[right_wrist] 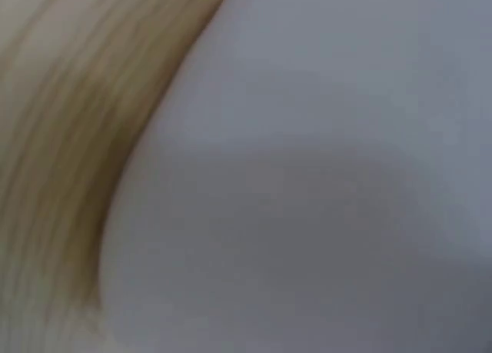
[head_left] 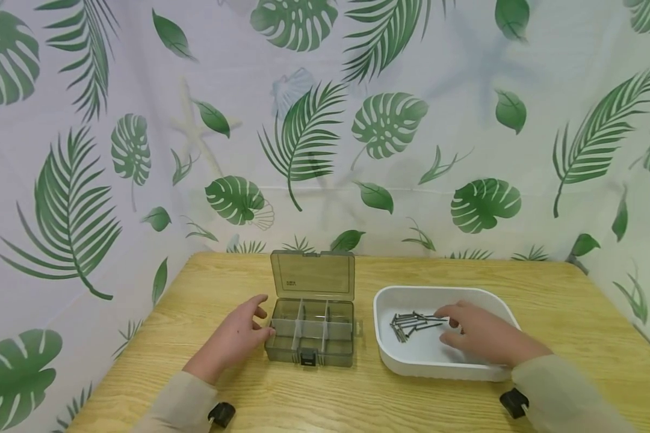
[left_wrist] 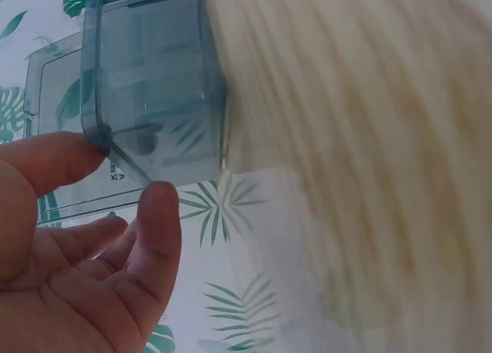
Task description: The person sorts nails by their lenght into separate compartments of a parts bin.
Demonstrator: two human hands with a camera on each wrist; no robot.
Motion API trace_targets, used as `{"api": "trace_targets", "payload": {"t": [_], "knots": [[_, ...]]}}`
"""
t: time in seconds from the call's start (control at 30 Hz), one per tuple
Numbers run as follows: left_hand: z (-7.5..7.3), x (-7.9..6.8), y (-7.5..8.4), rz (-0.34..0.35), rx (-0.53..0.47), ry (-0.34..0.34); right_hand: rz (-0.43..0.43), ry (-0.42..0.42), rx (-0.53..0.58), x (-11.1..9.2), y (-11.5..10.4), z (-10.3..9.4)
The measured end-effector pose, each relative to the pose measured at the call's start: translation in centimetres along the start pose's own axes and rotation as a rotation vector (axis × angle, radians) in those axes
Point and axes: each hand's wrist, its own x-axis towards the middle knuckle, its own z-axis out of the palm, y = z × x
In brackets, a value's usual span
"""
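Note:
At the left side of a grey see-through compartment box is my left hand, its thumb at the box's near left wall and its fingers loosely bent. In the left wrist view, the fingertips of the left hand touch the corner of the clear box without wrapping round it. My right hand reaches into a white tray, thumb and forefinger apart beside a small heap of thin metal nails or screws. The right wrist view shows only the tray's blurred wall, not the hand.
The box lid stands raised at the back, and dividers split the inside into several compartments. Box and tray stand side by side on a wooden table. A leaf-patterned cloth hangs behind the table.

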Motion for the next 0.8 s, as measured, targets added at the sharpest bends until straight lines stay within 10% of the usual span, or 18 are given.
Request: {"api": "trace_targets", "payload": {"t": [0.33,0.8], "knots": [[0.5,0.3,-1.0,-0.021,-0.264,-0.075,0.177,-0.090,0.074,1.7,0.9,1.4],[0.5,1.0,-3.0,0.004,-0.500,-0.186,0.165,-0.028,0.013,1.5,0.6,1.8]]}}
